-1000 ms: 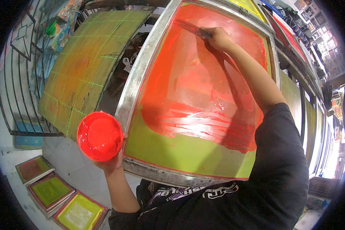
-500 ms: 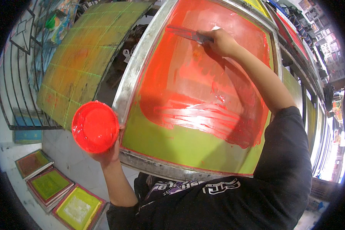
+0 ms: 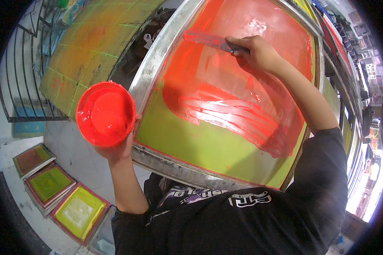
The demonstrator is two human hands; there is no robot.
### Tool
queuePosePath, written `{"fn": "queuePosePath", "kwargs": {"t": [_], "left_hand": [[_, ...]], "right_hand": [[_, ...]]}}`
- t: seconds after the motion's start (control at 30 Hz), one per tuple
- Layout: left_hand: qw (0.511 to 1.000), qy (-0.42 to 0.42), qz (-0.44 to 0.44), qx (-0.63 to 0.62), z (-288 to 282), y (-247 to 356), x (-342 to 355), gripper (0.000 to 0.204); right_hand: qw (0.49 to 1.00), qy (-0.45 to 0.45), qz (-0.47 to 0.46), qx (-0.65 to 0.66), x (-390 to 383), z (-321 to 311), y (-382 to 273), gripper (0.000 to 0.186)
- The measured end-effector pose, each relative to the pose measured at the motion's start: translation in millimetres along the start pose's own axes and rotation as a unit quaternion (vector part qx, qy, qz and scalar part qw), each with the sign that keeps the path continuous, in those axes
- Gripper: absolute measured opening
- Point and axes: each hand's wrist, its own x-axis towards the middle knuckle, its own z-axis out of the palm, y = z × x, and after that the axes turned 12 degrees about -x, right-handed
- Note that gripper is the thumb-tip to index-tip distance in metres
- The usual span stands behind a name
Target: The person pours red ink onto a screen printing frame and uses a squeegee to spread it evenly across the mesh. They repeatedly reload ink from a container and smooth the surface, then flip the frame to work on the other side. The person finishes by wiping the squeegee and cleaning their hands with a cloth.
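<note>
White block lettering (image 3: 205, 193) with purple marks across front of black shirt (image 3: 242, 229), partly lost in folds, white-outlined emblem (image 3: 250, 199) beside it, finer characters along emblem's edge, too small to read

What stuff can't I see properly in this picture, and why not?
All in the head view:
- Most of the left hand's fingers: hidden behind the red tub.
- Part of the spatula's handle: hidden by the right hand.
- The metal frame's far left corner: cut off by the top edge.
- What the little squares at the right show: too small and blurry.
</note>
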Motion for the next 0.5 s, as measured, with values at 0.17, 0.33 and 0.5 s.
{"fn": "queuePosePath", "kwargs": {"t": [0.17,0.33,0.5], "left_hand": [[0.998,0.036,0.038,0.035,-2,3,-1,0.078],[0.999,0.002,0.014,0.041,-7,5,0,0.079],[0.992,-0.021,0.025,0.125,-7,7,5,0.077]], "right_hand": [[0.998,-0.046,-0.052,-0.006,-14,-6,-19,0.042],[0.987,-0.107,-0.117,0.031,-24,-9,-27,0.044],[0.931,-0.198,-0.215,0.22,-36,-13,-34,0.042]]}}
